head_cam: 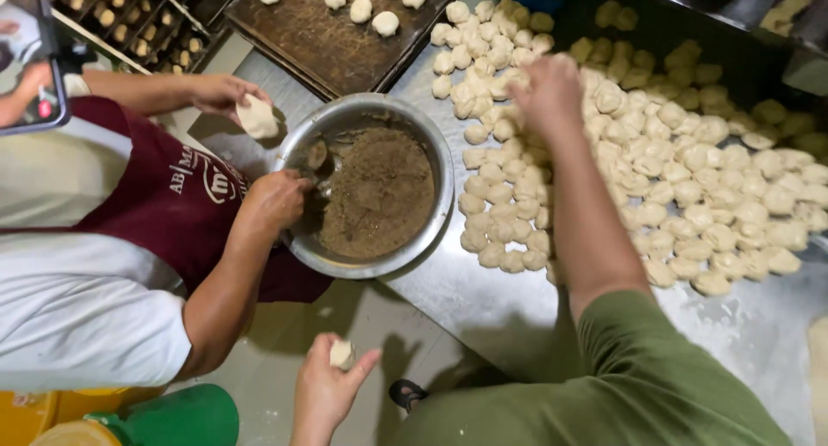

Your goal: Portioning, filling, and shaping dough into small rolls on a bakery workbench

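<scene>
Left hand (323, 386): lowest in view, palm up, fingers loosely curled around a small dough piece (342, 354) resting on the palm, above the floor beside the tabletop edge
Green sleeve (638, 377): covers the right upper arm, bottom right
Green container (177, 416): bottom left corner, on the floor, next to a yellow one
Tabletop (466, 295): bare steel, dusted with flour, carrying bowl, tray and dough
Metal bowl (366, 185): round, near the tabletop edge, partly filled with brown crumbly filling (379, 191)
Co-worker's near hand (276, 200): inside the bowl rim, closed on a utensil dipped in the filling
Co-worker's far hand (220, 94): holds a flattened dough disc (257, 116) just left of the bowl
Co-worker's clothing: white shirt with maroon apron (164, 204)
Right hand (548, 88): reached out over the dough heap (673, 161), blurred; fingers down among the pieces, grip impossible to tell
Dough heap: many pale small lumps spread right of the bowl
Dark tray (319, 36): beyond the bowl, holding a few round dough balls (360, 9)
</scene>
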